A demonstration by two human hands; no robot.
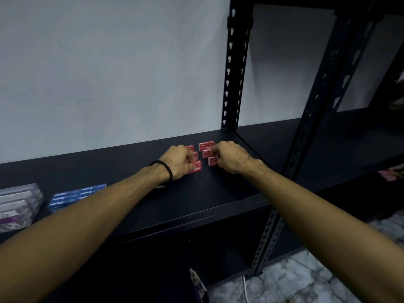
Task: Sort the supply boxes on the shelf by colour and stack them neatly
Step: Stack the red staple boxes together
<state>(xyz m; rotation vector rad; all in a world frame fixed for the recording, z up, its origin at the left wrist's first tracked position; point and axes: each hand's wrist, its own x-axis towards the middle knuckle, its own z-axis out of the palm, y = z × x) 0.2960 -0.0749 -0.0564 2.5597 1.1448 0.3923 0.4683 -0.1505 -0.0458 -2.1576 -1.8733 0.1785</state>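
Both hands at two rows of red staple boxes on a dark shelf.
Left hand grips the near left red box; right hand pinches the near right red box. Blue boxes lie stacked well to the left on the shelf.

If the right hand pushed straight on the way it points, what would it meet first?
The right hand points up-left toward the back of the shelf, already on the red staple boxes. Past those, likely the pale wall; depth is hard to judge.
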